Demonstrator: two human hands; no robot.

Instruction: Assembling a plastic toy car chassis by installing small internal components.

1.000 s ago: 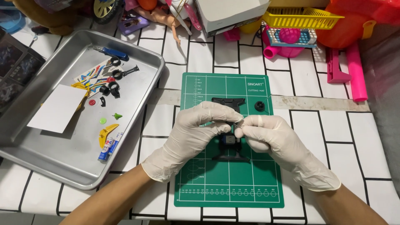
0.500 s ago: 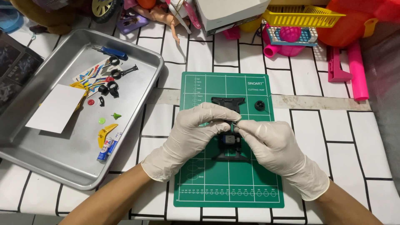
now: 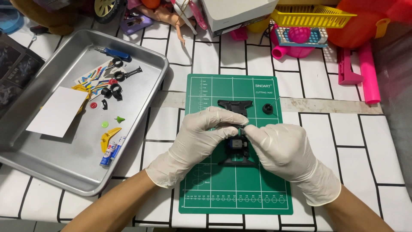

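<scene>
Pinching together over the middle of the green cutting mat (image 3: pixel 236 189), the gloved left hand (image 3: pixel 195 144) and right hand (image 3: pixel 285 150) meet fingertip to fingertip above a small black chassis (image 3: pixel 237 151) with a blue motor in it. What their tips grip is too small to tell. The chassis lies on the mat just beneath and between both hands. A black frame piece (image 3: pixel 234 106) and a small black wheel (image 3: pixel 268 108) lie farther off; a metal tray (image 3: pixel 64 172) of parts sits left on the worktop.

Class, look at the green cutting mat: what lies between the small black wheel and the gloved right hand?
In the head view, only bare green mat separates the black wheel from the right hand.
</scene>
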